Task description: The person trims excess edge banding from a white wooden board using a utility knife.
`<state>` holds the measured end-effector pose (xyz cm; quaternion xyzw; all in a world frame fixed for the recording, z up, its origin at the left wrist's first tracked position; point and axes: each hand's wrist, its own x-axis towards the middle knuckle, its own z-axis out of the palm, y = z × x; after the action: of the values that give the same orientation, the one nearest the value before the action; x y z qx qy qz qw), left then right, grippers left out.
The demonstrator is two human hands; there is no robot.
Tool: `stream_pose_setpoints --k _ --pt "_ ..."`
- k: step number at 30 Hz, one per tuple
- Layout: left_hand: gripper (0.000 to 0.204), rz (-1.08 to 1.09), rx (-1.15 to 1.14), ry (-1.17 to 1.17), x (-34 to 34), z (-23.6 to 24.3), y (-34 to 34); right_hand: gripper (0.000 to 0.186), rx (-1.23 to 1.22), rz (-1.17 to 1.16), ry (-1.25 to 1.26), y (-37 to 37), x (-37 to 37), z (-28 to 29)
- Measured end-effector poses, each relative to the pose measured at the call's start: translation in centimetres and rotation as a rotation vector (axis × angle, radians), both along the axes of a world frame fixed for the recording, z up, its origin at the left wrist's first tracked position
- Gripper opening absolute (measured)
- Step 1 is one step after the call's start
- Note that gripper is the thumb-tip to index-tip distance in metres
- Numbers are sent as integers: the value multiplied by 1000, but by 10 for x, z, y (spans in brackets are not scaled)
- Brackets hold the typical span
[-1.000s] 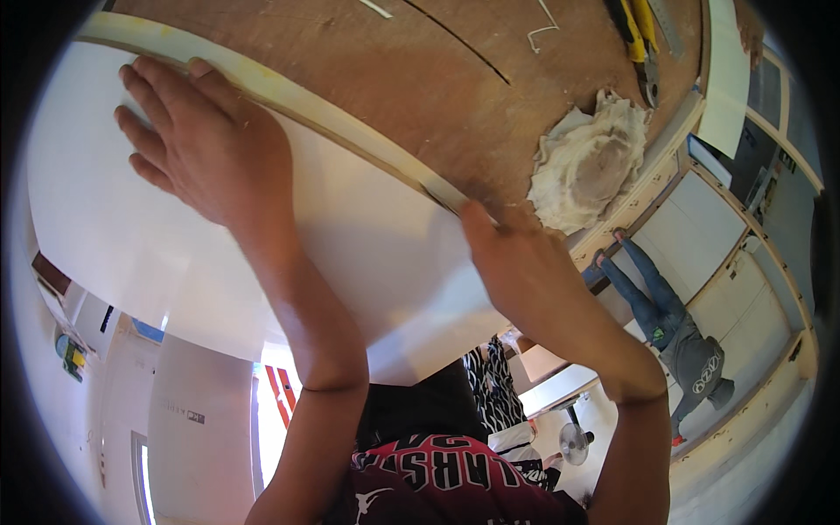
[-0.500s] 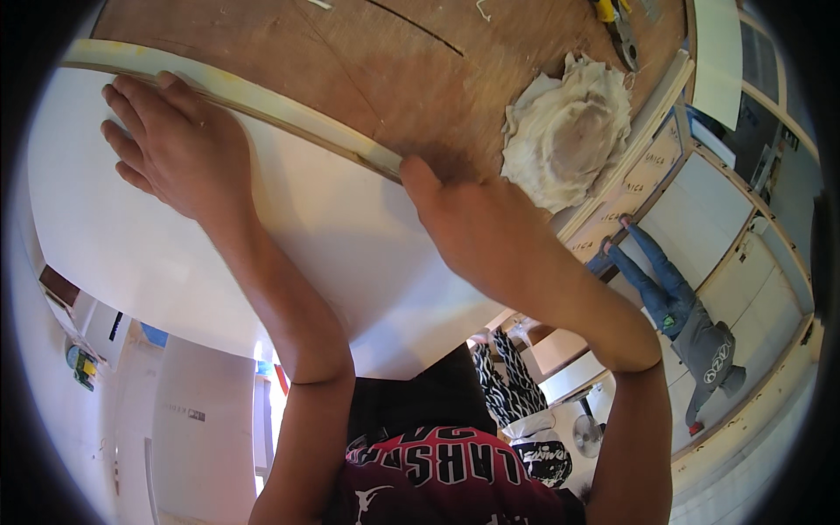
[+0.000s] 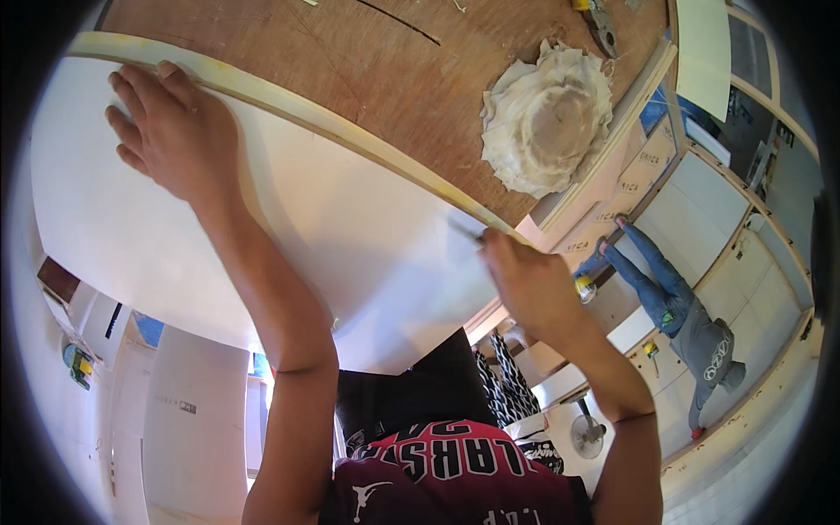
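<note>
My left hand (image 3: pixel 175 131) lies spread on a white sheet (image 3: pixel 367 236) at upper left, fingertips by the long pale wooden strip (image 3: pixel 289 109) along the sheet's top edge. My right hand (image 3: pixel 525 276) is closed round a thin-bladed tool, likely a cutter (image 3: pixel 466 230), near the strip's right end; the blade points up-left, its handle mostly hidden. Beyond the strip, a crumpled cream cloth (image 3: pixel 547 118) lies on a brown wooden board (image 3: pixel 385 79).
Pliers (image 3: pixel 599 31) sit at the board's upper right. A co-worker (image 3: pixel 691 332) in grey top and jeans is at the right among white panels (image 3: pixel 709 210). A standing fan (image 3: pixel 586 433) and another person's patterned trousers (image 3: pixel 507 376) show at bottom centre-right.
My right hand moved left along the strip, then back right and lower, exposing the blade. My left hand still rests near the strip. The cloth and board shifted left in view.
</note>
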<state>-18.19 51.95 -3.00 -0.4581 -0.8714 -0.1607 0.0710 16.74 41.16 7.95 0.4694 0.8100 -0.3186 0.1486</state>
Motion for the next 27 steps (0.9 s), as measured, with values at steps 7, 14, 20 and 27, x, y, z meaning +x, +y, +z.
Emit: stream_pose_setpoints --k 7,14,20,27 --pt "63 -16 15 -45 -49 7 22 32 240 -61 193 -32 -59 -38" --pt "64 47 23 -50 -78 20 11 25 71 -226 245 13 -103 -22" --pt "63 49 -14 -45 -4 14 -4 24 213 66 164 78 -139 -15" --pt "63 52 -21 -20 -8 9 -5 27 -75 82 77 99 -168 -23"
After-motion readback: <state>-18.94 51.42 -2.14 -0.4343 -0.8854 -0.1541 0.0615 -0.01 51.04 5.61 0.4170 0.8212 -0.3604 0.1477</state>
